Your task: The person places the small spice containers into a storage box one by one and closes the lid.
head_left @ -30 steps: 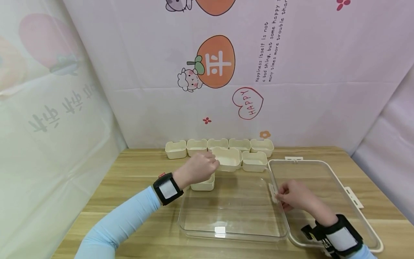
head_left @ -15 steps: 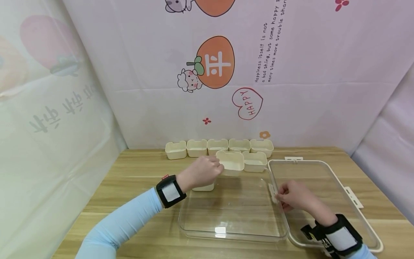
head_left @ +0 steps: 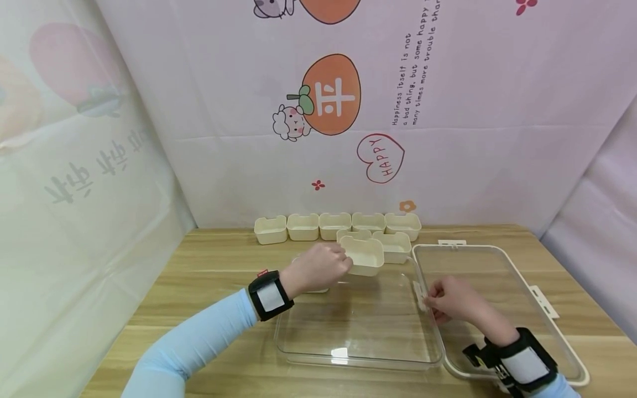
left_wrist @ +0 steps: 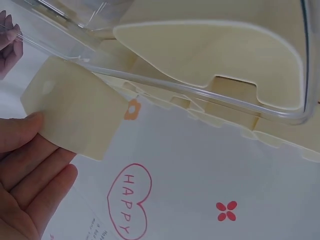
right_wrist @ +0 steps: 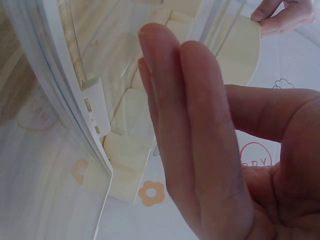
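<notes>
My left hand [head_left: 320, 268] pinches a small cream box [head_left: 364, 255] by its left end and holds it above the back of a shallow clear container [head_left: 363, 337]. In the left wrist view, the thumb and fingers hold this box [left_wrist: 75, 110] at one edge. Another cream box [head_left: 318, 290], mostly hidden behind my left hand, sits at the container's left. My right hand [head_left: 458, 301] holds the container's right rim, beside a white latch [head_left: 419, 297] of the lid. In the right wrist view, its long fingers [right_wrist: 200, 125] hide the rim and thumb tip.
A clear lid [head_left: 490, 309] with a cream rim lies on the wooden table [head_left: 209, 331], right of the container. Several cream boxes stand in a row [head_left: 303, 228] along the back. Two more boxes [head_left: 393, 247] stand in front of that row. A printed cloth [head_left: 234, 138] hangs behind.
My left hand has moved right and toward me with the cream box, uncovering a box behind it and covering more of the left one. The right hand stays on the rim.
</notes>
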Available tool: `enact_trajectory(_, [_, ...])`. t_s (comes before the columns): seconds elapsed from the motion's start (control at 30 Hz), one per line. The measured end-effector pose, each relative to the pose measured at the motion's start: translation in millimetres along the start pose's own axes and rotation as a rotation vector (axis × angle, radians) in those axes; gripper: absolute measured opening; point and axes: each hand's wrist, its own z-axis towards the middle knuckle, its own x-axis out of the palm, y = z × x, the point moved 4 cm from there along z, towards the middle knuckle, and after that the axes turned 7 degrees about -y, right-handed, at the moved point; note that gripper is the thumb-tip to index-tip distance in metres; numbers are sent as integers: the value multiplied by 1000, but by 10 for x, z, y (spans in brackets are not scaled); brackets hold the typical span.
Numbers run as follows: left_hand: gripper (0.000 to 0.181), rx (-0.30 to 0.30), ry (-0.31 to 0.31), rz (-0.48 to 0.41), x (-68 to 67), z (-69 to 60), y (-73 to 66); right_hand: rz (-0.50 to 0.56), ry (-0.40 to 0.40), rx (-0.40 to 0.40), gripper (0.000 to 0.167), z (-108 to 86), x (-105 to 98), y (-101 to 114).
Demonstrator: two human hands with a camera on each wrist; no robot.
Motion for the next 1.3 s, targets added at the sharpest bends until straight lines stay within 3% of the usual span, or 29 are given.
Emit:
enact_trajectory(0.27, [12,-3,77,-41,57,26,-60,-19,-10,7,13,-7,-4,8])
enact_trajectory(0.73, [23,9,34,-48,144,88,-152,-19,-9,-1,13,-3,-6,-5])
enact_trajectory(1.3, [22,-10,121,-79,232,122,-220,-14,0,-16,14,-6,-6,0])
